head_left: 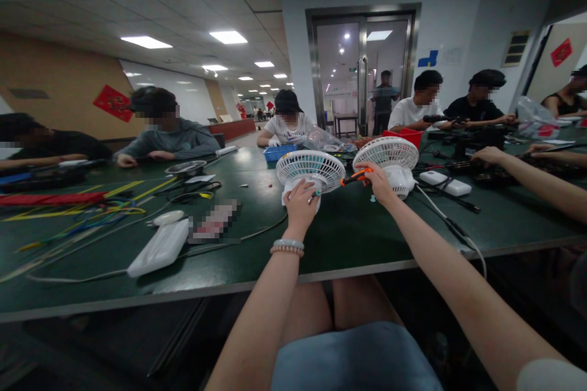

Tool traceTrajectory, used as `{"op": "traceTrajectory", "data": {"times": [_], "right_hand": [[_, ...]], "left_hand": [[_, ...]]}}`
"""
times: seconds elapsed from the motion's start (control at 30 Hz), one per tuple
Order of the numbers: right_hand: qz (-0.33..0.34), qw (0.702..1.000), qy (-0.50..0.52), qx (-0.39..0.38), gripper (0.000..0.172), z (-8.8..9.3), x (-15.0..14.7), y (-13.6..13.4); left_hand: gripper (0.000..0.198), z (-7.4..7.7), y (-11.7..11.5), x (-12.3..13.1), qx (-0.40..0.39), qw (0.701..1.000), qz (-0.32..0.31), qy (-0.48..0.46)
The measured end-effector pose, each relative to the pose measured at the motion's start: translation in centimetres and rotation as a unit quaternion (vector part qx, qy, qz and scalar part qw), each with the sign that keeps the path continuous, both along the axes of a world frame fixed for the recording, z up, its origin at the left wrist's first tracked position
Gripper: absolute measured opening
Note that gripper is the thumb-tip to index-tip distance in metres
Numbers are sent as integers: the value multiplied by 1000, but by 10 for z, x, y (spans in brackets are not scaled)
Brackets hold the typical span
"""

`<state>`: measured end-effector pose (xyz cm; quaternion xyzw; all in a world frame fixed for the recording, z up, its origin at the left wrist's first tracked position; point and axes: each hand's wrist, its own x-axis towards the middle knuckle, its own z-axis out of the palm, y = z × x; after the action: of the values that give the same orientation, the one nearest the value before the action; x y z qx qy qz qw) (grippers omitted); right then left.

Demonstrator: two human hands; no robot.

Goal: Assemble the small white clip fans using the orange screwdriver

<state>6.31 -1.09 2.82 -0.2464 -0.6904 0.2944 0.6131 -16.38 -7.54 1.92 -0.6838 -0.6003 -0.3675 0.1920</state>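
A white electric fan (328, 164) stands on the green table in front of me, its round grille facing away. My left hand (299, 201) is closed around the rear housing of this fan. In my right hand (380, 183) is a screwdriver (353, 178) with an orange and black handle, held sideways and pointing left toward the fan. A small teal piece (316, 193) shows beside my left fingers; what it is, I cannot make out. Just behind my right hand is a second white fan (398, 156). A small pale-blue part (372, 198) lies below that hand.
To the left lie a white oblong base (160, 247) with a cable, loose coloured wires (110, 217) and a blurred flat item (215, 220). A blue bin (277, 153) and a red bin (408, 134) stand farther back. At right is a white box (444, 183). Several people sit around the table.
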Motion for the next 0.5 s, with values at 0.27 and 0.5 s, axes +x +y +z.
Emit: {"op": "traceTrajectory", "data": {"times": [0.27,0.5], "right_hand": [[-6,1000,-2,-7,35,4,-4,-9],[43,999,29,-14,34,-1,-4,-1]], "left_hand": [[18,-1,0,0,3,1000,-1,-1],[17,-2,1,-1,5,1000,3,3]]}}
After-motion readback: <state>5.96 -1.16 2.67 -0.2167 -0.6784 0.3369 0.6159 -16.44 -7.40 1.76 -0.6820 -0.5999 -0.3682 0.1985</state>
